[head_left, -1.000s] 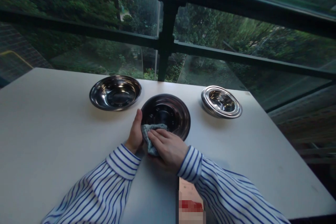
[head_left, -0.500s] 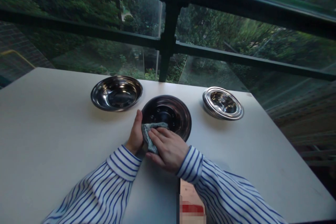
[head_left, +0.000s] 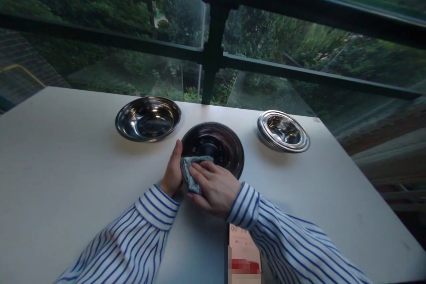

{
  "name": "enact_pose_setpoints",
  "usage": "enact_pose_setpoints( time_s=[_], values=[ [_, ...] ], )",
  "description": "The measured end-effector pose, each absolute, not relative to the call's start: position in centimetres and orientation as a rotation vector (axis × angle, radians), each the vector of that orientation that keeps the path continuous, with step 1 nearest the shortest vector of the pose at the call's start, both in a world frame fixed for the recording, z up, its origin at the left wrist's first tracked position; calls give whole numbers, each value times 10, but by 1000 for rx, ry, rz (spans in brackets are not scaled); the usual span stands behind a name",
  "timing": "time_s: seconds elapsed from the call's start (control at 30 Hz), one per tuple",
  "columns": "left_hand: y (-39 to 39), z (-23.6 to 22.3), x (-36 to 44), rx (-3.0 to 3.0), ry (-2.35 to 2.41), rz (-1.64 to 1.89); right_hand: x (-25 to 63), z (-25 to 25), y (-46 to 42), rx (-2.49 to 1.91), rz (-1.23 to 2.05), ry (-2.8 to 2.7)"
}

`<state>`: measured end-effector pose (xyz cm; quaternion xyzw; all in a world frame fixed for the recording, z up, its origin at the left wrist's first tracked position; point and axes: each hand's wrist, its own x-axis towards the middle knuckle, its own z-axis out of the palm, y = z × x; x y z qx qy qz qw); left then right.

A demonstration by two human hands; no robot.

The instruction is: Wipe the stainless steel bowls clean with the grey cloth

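A shiny metal bowl is tilted up in front of me at the middle of the table. My left hand grips its left rim, thumb up along the edge, the other fingers hidden beneath. With my right hand I press a folded grey-green cloth against the bowl's near inner wall, and the cloth laps over the rim there. The fingers of that hand lie bent together on the cloth.
Behind on the left rests a wide metal bowl. At the right stands a stack of smaller metal bowls. A phone-like device lies beside my right sleeve on the white table. Green-framed windows border the far edge.
The bowl and both hands have shifted very slightly to the right. The cloth stays pressed at the near side of the bowl; the other bowls have not moved.
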<state>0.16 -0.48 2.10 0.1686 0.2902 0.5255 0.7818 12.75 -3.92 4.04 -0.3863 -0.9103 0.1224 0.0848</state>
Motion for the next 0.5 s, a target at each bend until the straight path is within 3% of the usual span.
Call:
enact_pose_setpoints(
  time_s=[0.5],
  values=[
    [-7,21,1,352,705,1170,126,39,-46,-1093,428,-2730]
  ],
)
